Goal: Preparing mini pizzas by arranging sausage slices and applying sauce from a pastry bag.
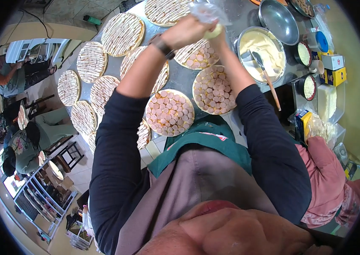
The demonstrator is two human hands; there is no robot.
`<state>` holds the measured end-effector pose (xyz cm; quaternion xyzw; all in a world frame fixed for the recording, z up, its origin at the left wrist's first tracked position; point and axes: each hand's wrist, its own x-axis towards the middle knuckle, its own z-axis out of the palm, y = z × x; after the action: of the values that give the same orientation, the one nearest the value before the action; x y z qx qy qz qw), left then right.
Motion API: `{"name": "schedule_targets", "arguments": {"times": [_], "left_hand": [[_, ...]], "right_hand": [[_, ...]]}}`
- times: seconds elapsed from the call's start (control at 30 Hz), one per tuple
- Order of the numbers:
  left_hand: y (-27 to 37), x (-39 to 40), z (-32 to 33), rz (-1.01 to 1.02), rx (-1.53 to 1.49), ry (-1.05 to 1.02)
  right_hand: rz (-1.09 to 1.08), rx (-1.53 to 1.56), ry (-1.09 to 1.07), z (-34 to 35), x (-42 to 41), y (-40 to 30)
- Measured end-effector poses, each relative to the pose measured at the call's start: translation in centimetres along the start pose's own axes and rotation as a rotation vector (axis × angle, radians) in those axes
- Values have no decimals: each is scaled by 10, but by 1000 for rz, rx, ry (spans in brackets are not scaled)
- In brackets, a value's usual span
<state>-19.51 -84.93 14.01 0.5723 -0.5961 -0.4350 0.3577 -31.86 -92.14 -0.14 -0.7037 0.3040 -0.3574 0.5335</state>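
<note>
A clear plastic piping bag (208,14) with pale cream in its lower part is held in both hands over the pizzas. My left hand (188,32), with a dark watch at the wrist, grips the bag from the left. My right hand (219,40) closes around the cream-filled part; its fingers are partly hidden. Just below lies a pizza (197,55) with sausage slices, part of it striped with cream. Two sausage-topped pizzas without stripes, one at the table's near edge (169,112) and one beneath my right forearm (214,90), are closer to my body.
Several striped pizzas (122,34) cover the metal table's left side. To the right stand a bowl of cream (262,54) with a spatula (266,71), its handle overhanging the edge, and an empty metal bowl (278,21). A person in pink (323,181) is close at right; others are at left.
</note>
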Motion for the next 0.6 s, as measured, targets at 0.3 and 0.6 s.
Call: {"name": "schedule_targets", "arguments": {"times": [0.3, 0.6], "left_hand": [[-12, -30, -16, -25, 2, -62], [-20, 30, 12, 294, 412, -89]], "right_hand": [[50, 271, 144, 77, -47, -2], [94, 315, 82, -19, 0, -19]]}}
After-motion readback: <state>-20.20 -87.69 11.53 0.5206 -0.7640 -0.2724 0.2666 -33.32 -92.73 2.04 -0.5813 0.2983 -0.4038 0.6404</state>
